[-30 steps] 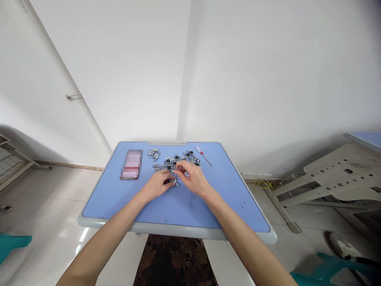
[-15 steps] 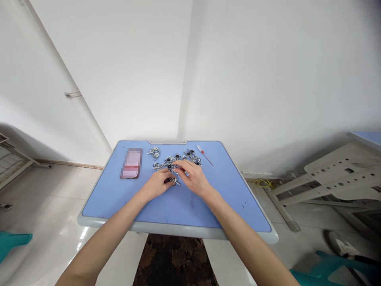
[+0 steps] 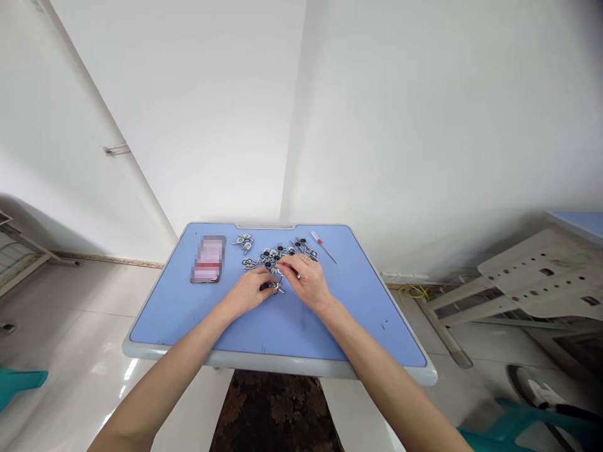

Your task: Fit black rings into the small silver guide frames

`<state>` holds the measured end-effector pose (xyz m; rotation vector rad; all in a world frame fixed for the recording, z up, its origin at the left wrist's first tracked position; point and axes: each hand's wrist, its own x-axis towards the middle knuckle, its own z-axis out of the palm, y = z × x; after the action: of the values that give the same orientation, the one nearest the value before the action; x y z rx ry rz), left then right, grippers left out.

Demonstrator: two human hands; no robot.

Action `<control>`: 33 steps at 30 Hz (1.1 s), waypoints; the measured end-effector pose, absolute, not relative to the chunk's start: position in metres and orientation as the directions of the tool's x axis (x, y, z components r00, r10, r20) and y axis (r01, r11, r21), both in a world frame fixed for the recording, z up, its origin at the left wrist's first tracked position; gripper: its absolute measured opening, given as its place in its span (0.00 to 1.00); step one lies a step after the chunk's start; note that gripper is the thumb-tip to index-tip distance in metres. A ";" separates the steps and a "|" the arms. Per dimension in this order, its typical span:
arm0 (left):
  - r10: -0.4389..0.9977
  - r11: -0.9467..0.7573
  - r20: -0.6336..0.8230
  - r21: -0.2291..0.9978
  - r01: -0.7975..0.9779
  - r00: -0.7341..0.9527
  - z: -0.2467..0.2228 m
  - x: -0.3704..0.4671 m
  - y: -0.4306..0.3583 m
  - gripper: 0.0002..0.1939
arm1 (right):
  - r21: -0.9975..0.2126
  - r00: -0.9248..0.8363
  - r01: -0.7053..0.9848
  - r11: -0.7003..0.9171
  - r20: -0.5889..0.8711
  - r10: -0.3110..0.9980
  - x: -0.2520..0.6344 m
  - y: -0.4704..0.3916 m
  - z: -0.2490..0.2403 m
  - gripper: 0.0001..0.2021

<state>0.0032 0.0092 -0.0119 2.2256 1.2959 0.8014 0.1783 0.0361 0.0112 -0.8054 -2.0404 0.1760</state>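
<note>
My left hand (image 3: 249,292) is closed, with thumb and fingers around a small silver metal piece (image 3: 280,289) low over the blue tabletop. Close beside it, my right hand (image 3: 306,280) is also closed, its thumb and index finger pinching a small silver metal piece (image 3: 281,271) whose exact kind is too small to tell. Just beyond my fingers lies a pile of silver metal pieces (image 3: 268,254), several with round black parts; my right hand covers some of it. Farther back sits a smaller cluster of plain silver pieces (image 3: 244,241).
On the left of the blue table (image 3: 169,314) lies a phone (image 3: 208,259) with a blurred screen. A thin screwdriver (image 3: 323,245) with a clear and red handle lies at the back right. Behind stands a white wall (image 3: 226,125); teal stools (image 3: 522,424) are on the floor.
My right hand's fingers have shifted slightly and pinch closer together, baring more black-topped pieces in the pile. My left hand has stayed in place.
</note>
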 end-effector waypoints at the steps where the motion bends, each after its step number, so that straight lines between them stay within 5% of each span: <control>1: 0.883 -0.463 0.260 0.626 0.628 0.392 -0.012 0.003 0.009 0.07 | -0.410 -0.391 0.485 0.773 0.688 0.611 0.179 0.035 0.012 0.10; 8: 0.885 -0.458 0.253 0.630 0.627 0.391 -0.013 0.003 0.010 0.07 | -0.488 -0.504 0.333 0.807 0.631 0.590 0.181 0.037 0.013 0.16; 23: 0.875 -0.480 0.269 0.600 0.640 0.403 -0.015 0.003 0.009 0.08 | -0.596 -0.328 0.367 0.714 0.635 0.699 0.170 0.038 0.000 0.10; 33: 0.861 -0.504 0.260 0.562 0.656 0.438 -0.010 0.002 0.009 0.08 | -0.581 -0.464 0.345 0.737 0.577 0.672 0.173 0.042 0.006 0.16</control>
<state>0.0024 0.0093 -0.0097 2.3164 1.2888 0.7436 0.1728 0.0420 0.0058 -0.7655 -2.0896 0.4911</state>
